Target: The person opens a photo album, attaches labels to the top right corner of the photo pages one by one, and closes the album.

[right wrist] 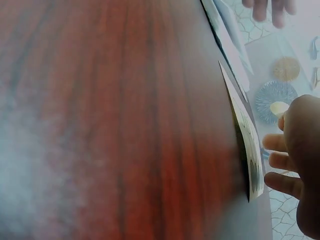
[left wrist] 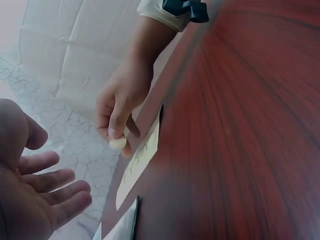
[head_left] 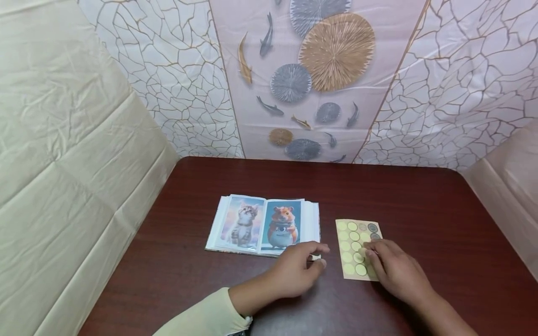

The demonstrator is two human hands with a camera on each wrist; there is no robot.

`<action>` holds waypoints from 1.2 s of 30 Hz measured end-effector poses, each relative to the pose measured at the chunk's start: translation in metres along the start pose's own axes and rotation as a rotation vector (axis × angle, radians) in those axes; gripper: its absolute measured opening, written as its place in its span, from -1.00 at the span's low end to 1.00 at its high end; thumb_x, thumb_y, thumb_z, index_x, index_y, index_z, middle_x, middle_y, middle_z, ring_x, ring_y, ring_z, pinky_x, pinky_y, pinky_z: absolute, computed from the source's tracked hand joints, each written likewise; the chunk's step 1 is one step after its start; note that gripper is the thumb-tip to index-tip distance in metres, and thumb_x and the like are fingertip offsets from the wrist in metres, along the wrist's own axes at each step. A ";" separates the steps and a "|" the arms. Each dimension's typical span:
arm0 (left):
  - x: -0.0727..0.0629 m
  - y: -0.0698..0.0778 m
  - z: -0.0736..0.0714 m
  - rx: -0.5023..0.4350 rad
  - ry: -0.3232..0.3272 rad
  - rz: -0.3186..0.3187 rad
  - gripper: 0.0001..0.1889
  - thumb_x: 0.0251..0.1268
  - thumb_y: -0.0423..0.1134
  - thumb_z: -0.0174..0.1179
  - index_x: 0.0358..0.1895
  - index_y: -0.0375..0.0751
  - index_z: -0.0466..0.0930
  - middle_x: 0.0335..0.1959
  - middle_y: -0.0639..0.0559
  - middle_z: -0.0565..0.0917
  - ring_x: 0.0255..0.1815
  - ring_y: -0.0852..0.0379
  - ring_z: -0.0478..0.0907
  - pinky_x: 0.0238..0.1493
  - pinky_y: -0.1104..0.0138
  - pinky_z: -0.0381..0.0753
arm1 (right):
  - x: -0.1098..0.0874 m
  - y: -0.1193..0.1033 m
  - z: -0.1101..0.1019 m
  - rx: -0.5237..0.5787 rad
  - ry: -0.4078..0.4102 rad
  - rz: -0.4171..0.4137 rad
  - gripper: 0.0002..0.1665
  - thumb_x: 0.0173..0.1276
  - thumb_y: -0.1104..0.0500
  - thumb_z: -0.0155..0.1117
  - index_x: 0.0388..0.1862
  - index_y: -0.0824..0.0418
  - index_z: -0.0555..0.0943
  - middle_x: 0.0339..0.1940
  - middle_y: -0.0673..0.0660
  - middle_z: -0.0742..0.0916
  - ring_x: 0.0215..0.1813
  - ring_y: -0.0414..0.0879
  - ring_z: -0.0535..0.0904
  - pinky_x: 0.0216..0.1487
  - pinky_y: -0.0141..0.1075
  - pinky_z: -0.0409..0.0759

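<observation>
Head view: the right hand (head_left: 399, 273) was over the sheet (head_left: 350, 252), the left hand (head_left: 296, 270) by the album (head_left: 264, 226).

Left wrist: right fingers pinched a sticker (left wrist: 118, 144) above the sheet; left fingers hung loose, empty. Probably light, flimsy, tacky, it suited a rim hold.

Right wrist: contact was partly hidden.

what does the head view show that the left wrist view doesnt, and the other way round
Only the head view shows the kitten picture and hamster picture in the open album, and the fish-patterned wall panel.

Only the left wrist view shows the right arm's pale sleeve cuff and a black device there.

Both show the left hand, the right hand pinching a pale round sticker, the sticker sheet, the dark red table and at least the album's edge.
</observation>
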State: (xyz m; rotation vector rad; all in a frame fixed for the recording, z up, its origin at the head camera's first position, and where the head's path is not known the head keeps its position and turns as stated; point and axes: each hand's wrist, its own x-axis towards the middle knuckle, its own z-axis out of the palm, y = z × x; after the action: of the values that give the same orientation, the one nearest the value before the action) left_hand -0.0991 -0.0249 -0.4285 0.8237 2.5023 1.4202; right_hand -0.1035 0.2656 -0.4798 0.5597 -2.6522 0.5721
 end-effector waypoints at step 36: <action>-0.056 -0.061 -0.057 0.443 0.146 0.001 -0.53 0.47 -0.19 0.25 0.35 -0.30 0.53 0.37 -0.21 0.52 0.44 -0.22 0.37 0.44 -0.10 0.30 | 0.049 -0.006 -0.002 -0.182 0.309 -0.287 -0.57 0.51 -0.04 0.03 -0.22 0.20 0.75 -0.30 0.08 0.79 -0.16 0.00 0.70 -0.74 -0.14 0.48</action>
State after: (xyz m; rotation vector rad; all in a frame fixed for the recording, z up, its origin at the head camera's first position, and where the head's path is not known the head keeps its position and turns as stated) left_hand -0.0975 -0.1214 -0.4563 0.8097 2.9842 0.9640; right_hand -0.1417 0.2466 -0.4551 0.7164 -2.2519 0.2994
